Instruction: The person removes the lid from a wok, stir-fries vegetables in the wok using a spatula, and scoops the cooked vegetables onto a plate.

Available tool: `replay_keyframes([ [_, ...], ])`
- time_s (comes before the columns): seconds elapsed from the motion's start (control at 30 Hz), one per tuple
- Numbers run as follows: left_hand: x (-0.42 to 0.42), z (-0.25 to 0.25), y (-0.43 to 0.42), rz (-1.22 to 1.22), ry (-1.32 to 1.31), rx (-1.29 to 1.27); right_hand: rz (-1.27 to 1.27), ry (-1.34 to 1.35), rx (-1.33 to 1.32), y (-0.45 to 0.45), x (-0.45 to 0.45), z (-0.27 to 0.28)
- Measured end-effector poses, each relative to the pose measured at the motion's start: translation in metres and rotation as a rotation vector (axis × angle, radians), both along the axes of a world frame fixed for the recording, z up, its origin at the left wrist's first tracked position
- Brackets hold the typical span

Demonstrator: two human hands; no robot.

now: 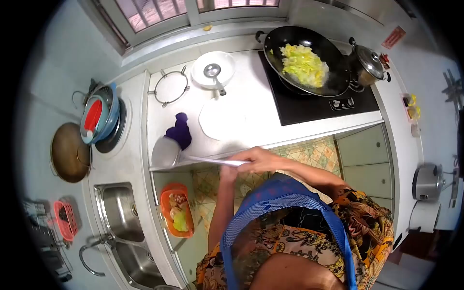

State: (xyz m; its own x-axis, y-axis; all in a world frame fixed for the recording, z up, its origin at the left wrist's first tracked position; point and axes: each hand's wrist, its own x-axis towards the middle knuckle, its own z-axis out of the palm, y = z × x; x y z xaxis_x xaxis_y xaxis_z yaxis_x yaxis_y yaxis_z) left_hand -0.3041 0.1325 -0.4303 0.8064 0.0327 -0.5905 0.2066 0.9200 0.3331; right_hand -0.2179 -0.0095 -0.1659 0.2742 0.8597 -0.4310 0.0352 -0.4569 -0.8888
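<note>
The long-handled utensil has its handle end in the 2-handed grip, the right hand and the left hand closed around it, the left partly hidden, and its shaft runs to the person's left toward a blurred, rounded pale head over the near edge of the counter. Just beyond that head lies a purple cloth, then a ring stand and a white bowl holding 1 metal ladle; to the right, a black wok of yellow-green leafy vegetable sits over the stove, beside a lidded pot.
</note>
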Motion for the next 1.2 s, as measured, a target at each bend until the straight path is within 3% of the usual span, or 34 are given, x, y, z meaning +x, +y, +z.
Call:
replay_keyframes([
  [0.03,0.008,-0.004,0.005,0.024,0.073,-0.002,-0.110,0.045,0.090,-0.023,0.010,0.013],
  [0.07,0.013,0.045,0.011,0.201,0.514,0.015,-0.212,-0.112,0.075,-0.027,-0.001,0.012],
  [0.1,0.013,0.058,0.013,0.191,0.506,0.019,-0.306,-0.180,0.056,-0.045,0.005,0.029],
  [0.13,0.012,0.066,0.018,0.065,0.310,0.140,-0.385,-0.206,0.066,-0.064,0.013,0.045],
  [0.17,0.019,0.067,0.023,0.076,0.234,0.101,-0.501,-0.303,0.063,-0.082,0.023,0.056],
  [0.2,0.025,0.067,0.027,0.085,0.159,0.058,-0.578,-0.571,0.162,-0.104,0.038,0.045],
  [0.23,0.029,0.043,0.035,0.080,0.152,0.064,-0.715,-0.599,0.081,-0.118,0.049,0.054],
  [0.27,0.031,0.004,0.044,0.042,0.176,0.198,-0.710,-0.907,0.029,-0.136,0.066,0.052],
  [0.3,0.033,0.002,0.048,0.104,0.215,0.094,-0.701,-1.061,-0.054,-0.145,0.078,0.060],
  [0.37,0.033,0.026,0.051,0.175,0.252,-0.004,-0.662,-1.376,-0.133,-0.160,0.105,0.048],
  [0.43,0.032,0.069,0.042,0.286,0.427,-0.017,-0.662,-1.500,-0.241,-0.165,0.123,0.040],
  [0.47,0.033,0.063,0.043,0.288,0.433,-0.016,-0.659,-1.494,-0.240,-0.165,0.134,0.040],
  [0.53,0.078,0.058,0.004,0.298,0.421,-0.031,-0.562,-1.379,-0.514,-0.203,0.212,0.036],
  [0.73,0.086,0.092,-0.015,0.329,0.405,-0.067,-0.584,-1.490,-0.492,-0.215,0.226,0.039],
  [0.9,0.087,0.069,-0.011,0.317,0.417,-0.034,-0.564,-1.476,-0.516,-0.223,0.244,0.024],
  [1.13,0.091,0.092,-0.019,0.356,0.485,-0.037,-0.520,-1.258,-0.219,-0.223,0.252,0.016],
  [1.2,0.091,0.089,-0.017,0.344,0.493,-0.025,-0.705,-0.528,-0.253,-0.217,0.244,0.034],
])
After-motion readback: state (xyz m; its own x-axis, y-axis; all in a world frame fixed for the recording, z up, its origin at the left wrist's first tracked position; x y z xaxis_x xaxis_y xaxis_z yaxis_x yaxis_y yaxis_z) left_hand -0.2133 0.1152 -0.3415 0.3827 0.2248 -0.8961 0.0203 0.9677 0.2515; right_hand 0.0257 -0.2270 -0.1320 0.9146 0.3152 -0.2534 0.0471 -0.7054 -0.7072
